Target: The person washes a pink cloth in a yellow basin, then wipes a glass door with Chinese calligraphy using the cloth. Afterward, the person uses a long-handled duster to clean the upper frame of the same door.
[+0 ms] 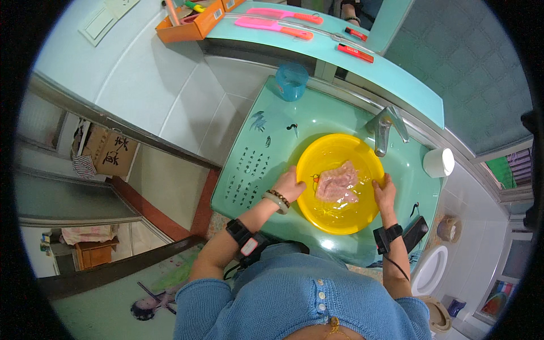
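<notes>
A round yellow basin (331,222) stands in the green sink (309,122), with water in it. A crumpled pale pink cloth (338,182) lies in the water at the basin's middle. My left hand (288,185) grips the basin's left rim, its wrist circled by bracelets. On the opposite side, my right hand (385,194) holds the right rim, thumb over the edge. The fingers under the rim are partly hidden on both sides. Behind the basin, a metal faucet (383,131) reaches over the rim's far right; no stream of water shows.
A blue cup (292,82) stands at the counter's back left corner, a white cup (438,162) at its right edge. A dark phone (416,233) lies near my right forearm. Above, a shelf (416,96) bears a pink comb (258,24) and an orange box (190,31).
</notes>
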`<action>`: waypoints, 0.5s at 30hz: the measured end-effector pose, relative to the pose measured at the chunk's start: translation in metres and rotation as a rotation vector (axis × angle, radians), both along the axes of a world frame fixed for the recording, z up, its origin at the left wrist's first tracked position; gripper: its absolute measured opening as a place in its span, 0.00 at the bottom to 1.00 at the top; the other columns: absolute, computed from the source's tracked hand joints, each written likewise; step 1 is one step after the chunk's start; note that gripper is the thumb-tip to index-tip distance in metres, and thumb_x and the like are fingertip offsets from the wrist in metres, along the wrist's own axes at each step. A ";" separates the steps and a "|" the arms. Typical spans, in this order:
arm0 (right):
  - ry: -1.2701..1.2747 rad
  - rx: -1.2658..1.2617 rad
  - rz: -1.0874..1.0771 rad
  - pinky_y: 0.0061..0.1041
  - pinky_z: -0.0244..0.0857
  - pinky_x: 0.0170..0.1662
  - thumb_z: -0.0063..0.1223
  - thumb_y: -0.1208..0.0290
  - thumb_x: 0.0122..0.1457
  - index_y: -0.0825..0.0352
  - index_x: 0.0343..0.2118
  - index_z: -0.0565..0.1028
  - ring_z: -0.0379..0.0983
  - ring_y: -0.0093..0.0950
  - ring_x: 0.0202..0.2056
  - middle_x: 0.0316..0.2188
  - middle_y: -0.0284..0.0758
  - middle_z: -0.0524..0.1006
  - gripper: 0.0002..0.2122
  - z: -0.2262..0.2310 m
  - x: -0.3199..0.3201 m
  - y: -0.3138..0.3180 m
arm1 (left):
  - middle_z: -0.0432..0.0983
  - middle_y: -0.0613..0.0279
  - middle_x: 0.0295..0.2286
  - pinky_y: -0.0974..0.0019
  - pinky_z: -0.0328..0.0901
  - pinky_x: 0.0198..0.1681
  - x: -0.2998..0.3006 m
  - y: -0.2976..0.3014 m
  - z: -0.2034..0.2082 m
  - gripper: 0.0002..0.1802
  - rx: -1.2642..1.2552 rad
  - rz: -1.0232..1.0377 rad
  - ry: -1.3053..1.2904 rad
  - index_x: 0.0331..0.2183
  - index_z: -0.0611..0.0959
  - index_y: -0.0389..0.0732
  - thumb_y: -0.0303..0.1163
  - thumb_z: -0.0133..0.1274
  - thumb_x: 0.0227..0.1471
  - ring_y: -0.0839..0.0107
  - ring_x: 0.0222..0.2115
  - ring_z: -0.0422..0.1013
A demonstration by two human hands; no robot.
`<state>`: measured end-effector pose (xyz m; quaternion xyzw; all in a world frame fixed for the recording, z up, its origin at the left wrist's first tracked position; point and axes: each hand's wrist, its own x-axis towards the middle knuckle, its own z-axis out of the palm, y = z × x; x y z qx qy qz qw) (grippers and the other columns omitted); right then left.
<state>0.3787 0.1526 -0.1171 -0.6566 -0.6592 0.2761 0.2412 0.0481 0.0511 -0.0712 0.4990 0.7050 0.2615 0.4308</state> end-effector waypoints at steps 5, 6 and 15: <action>0.048 -0.005 0.050 0.32 0.68 0.43 0.56 0.71 0.52 0.76 0.49 0.67 0.75 0.42 0.41 0.40 0.52 0.76 0.22 0.039 -0.055 -0.026 | 0.75 0.40 0.35 0.52 0.67 0.39 -0.044 -0.036 0.036 0.22 0.039 0.022 0.086 0.41 0.70 0.31 0.35 0.52 0.46 0.45 0.37 0.72; 0.043 -0.008 0.058 0.34 0.68 0.43 0.56 0.71 0.52 0.74 0.48 0.67 0.75 0.43 0.40 0.39 0.52 0.76 0.21 0.048 -0.066 -0.027 | 0.75 0.40 0.35 0.52 0.67 0.39 -0.055 -0.043 0.043 0.22 0.012 0.034 0.089 0.41 0.70 0.32 0.36 0.52 0.46 0.45 0.37 0.72; 0.111 0.042 0.279 0.40 0.68 0.36 0.54 0.71 0.52 0.71 0.44 0.68 0.74 0.48 0.34 0.31 0.52 0.76 0.17 0.085 -0.195 -0.046 | 0.75 0.45 0.32 0.59 0.67 0.38 -0.162 -0.110 0.077 0.18 0.176 0.197 0.114 0.39 0.71 0.33 0.32 0.54 0.48 0.56 0.35 0.73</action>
